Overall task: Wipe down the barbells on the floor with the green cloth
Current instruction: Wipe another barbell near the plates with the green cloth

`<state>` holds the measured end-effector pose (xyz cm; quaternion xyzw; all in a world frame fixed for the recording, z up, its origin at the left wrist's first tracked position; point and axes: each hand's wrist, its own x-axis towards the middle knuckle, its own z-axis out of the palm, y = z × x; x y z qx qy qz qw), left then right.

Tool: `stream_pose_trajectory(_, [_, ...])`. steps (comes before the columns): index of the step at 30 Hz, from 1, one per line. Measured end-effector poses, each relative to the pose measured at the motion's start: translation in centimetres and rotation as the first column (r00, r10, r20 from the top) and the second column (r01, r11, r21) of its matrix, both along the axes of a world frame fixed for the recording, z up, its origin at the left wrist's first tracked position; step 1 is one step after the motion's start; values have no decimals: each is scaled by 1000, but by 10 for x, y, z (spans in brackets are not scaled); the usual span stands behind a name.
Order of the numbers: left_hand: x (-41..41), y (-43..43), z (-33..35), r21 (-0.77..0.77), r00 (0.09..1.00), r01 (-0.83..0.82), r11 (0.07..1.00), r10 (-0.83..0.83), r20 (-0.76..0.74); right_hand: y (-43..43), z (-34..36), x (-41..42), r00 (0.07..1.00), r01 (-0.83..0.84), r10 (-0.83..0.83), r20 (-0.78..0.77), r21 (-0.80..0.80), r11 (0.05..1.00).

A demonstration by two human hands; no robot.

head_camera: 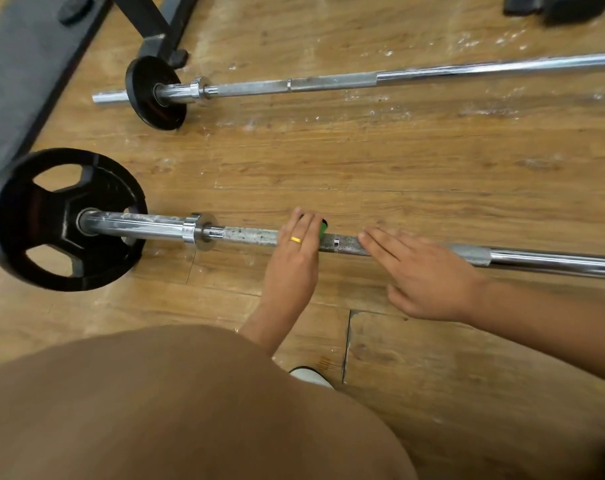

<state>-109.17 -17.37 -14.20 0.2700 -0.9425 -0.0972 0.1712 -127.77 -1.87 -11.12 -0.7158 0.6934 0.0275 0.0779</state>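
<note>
The green cloth (323, 229) is being pressed onto the near barbell (249, 236) by the left hand (294, 258), its fingers together and curled over it, apparently for rubbing. The bar is seemingly being steadied by the right hand (422, 271), whose fingers are lying straight and together.

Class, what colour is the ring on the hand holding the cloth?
Gold: the ring on the left hand, head view.

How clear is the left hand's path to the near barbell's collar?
Likely clear: the left hand grips the green cloth on the near barbell, and only bare, speckled shaft lies between it and the collar; the right hand rests on the other side.
</note>
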Motion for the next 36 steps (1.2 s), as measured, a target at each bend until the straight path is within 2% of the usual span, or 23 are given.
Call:
stream_pose_trajectory(2, [-6, 1, -1, 72, 980, -180, 981, 185, -70, -5, -2, -5, 1000, 7, -7, 16, -1, 1000])
stream_pose_trajectory(4, [-14, 6, -5, 87, 965, -235, 968, 243, -96, -9, -4, -9, 1000, 14, -13, 28, -14, 1000])
stream_pose_trajectory(6, [-19, 8, -8, 40, 990, -121, 992, 124, -72, -12, -5, -12, 999, 31, -31, 27, -18, 999])
stream_pose_trajectory(9, [-18, -7, -5, -57, 990, 133, 989, -131, 48, -17, -3, -16, 998, 51, -51, 32, -10, 999])
stream_pose_trajectory(11, [-18, -25, -1, -66, 975, 209, 976, -202, 94, -22, -3, -20, 998, 44, -44, 37, -10, 999])
stream_pose_trajectory(13, [-22, -38, 0, -27, 986, 156, 987, -154, 68, -27, -3, -25, 998, 35, -35, 56, -5, 999])
stream_pose_trajectory(16, [-38, -24, 0, 36, 999, -28, 999, 29, -35, -34, -3, -31, 996, 51, -50, 76, -6, 999])
stream_pose_trajectory(21, [-58, -6, -6, -19, 981, 195, 981, -196, -10, -43, -5, -40, 993, 83, -84, 83, 20, 996])
stream_pose_trajectory(22, [-61, -11, -4, -3, 984, 177, 984, -177, -12, -44, -6, -43, 993, 82, -84, 80, 25, 996])
stream_pose_trajectory(26, [-70, -21, 0, 114, 992, -82, 990, 92, -86, -48, -9, -49, 992, 105, -104, 73, -8, 994])
stream_pose_trajectory(29, [-74, -9, -4, 83, 997, 8, 997, -2, -75, -53, -13, -46, 985, 166, -162, 64, -47, 985])
stream_pose_trajectory(32, [-75, -16, -3, 31, 989, 146, 989, -145, -27, -53, -14, -47, 944, 325, -319, 86, -72, 943])
stream_pose_trajectory(34, [-78, -28, -1, 44, 992, 124, 991, -123, -27, -50, -15, -49, 920, 390, -383, 83, -91, 916])
stream_pose_trajectory(36, [-85, -29, 0, 108, 997, -18, 994, 26, -77, -52, -15, -49, 916, 400, -396, 65, -100, 911])
